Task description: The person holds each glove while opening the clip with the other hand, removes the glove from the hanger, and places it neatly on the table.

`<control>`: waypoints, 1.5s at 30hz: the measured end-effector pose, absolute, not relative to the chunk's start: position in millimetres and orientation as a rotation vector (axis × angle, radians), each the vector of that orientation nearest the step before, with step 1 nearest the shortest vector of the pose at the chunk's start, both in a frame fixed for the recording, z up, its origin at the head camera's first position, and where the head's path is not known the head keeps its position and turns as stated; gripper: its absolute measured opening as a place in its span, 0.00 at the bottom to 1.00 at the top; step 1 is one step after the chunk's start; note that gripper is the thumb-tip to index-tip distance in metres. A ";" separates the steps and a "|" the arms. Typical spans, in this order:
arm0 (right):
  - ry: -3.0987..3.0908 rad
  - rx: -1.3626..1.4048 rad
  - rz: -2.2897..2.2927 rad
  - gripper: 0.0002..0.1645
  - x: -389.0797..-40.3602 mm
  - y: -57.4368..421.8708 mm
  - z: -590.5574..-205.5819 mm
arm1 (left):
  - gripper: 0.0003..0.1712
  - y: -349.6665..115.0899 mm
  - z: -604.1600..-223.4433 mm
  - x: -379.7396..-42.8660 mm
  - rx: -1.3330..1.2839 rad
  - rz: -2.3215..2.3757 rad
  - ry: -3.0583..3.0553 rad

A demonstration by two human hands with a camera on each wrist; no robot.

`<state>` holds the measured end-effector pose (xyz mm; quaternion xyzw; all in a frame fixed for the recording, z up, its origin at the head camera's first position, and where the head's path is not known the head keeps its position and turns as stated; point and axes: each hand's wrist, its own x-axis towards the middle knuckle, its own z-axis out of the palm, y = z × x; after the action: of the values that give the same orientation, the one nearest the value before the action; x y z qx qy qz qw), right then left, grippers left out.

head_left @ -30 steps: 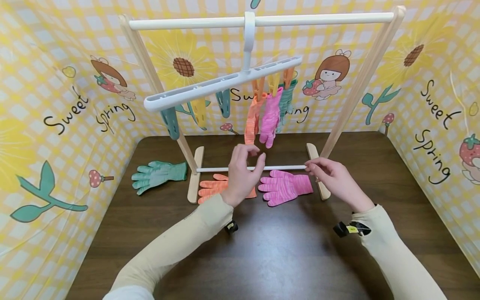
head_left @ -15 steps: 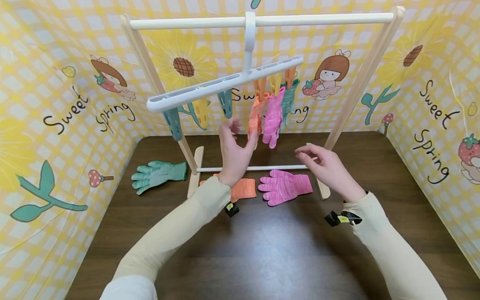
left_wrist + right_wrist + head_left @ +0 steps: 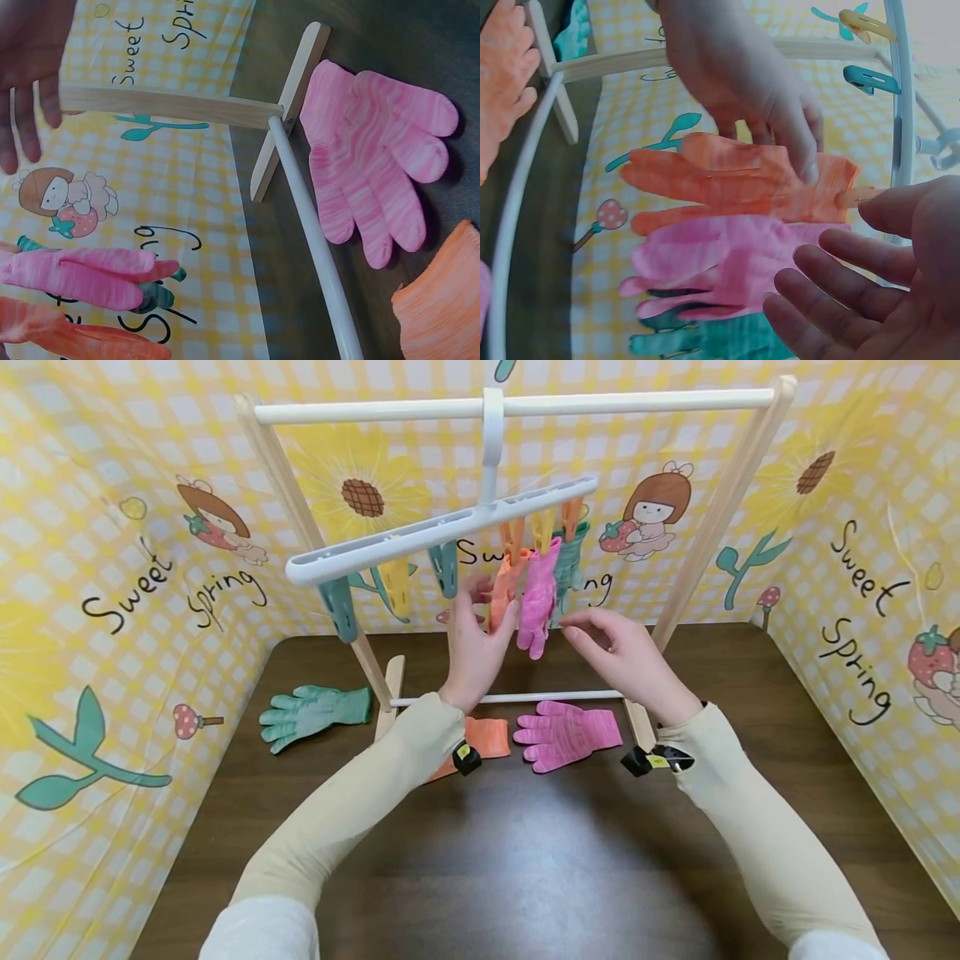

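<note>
In the head view my left hand (image 3: pixel 474 647) is at the hanging orange glove (image 3: pixel 504 593), thumb in front and fingers behind. The right wrist view shows that thumb over the glove near its cuff, the fingertips partly hidden. My right hand (image 3: pixel 618 647) is held in the air right of the hanging pink glove (image 3: pixel 537 602), fingers loosely bent around nothing. An orange clothespin (image 3: pixel 513 535) holds the orange glove to the grey hanger (image 3: pixel 442 532). Behind the pink glove hangs a green glove (image 3: pixel 572 560), partly hidden.
On the table lie a green glove (image 3: pixel 315 714), a pink glove (image 3: pixel 567 735) and an orange glove (image 3: pixel 487 737), partly covered by my left forearm. Unused clothespins, such as a yellow one (image 3: pixel 395 587), hang at the hanger's left. A wooden rack (image 3: pixel 720 518) carries the hanger.
My left hand has risen from above the table gloves to the hanging orange glove. My right hand has moved up and left, from the rack's right foot towards the hanging gloves.
</note>
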<state>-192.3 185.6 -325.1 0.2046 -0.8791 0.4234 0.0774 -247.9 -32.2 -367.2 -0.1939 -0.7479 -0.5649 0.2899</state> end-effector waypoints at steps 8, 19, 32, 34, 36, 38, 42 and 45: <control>-2.578 0.667 1.295 0.20 -206.3 167.0 -304.5 | 0.29 -32.8 -361.1 -252.2 -0.531 -1.585 -2.049; -2.457 0.659 1.340 0.20 -224.7 141.5 -279.5 | 0.21 -33.2 -355.3 -255.7 -0.557 -1.531 -2.048; -2.390 0.598 1.404 0.20 -239.7 131.0 -273.7 | 0.19 -29.3 -350.7 -258.5 -0.551 -1.550 -2.033; -2.387 0.582 1.415 0.19 -242.4 130.9 -274.5 | 0.19 -29.5 -350.4 -257.8 -0.548 -1.563 -2.032; -2.387 0.568 1.429 0.19 -244.0 130.7 -274.6 | 0.20 -30.0 -350.5 -257.3 -0.547 -1.580 -2.033; -2.391 0.554 1.439 0.19 -245.6 130.3 -274.9 | 0.21 -30.7 -350.7 -256.5 -0.547 -1.602 -2.031; -2.411 0.544 1.427 0.20 -248.1 129.3 -275.5 | 0.22 -32.6 -350.7 -254.0 -0.543 -1.653 -2.034; -2.420 0.550 1.412 0.20 -250.7 128.8 -276.4 | 0.22 -33.8 -349.7 -251.4 -0.536 -1.691 -2.027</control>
<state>-250.7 128.8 -276.4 0.1907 -0.8388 0.4895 0.1426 -251.4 -33.8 -349.7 -0.1940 -0.7338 -0.6120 0.2222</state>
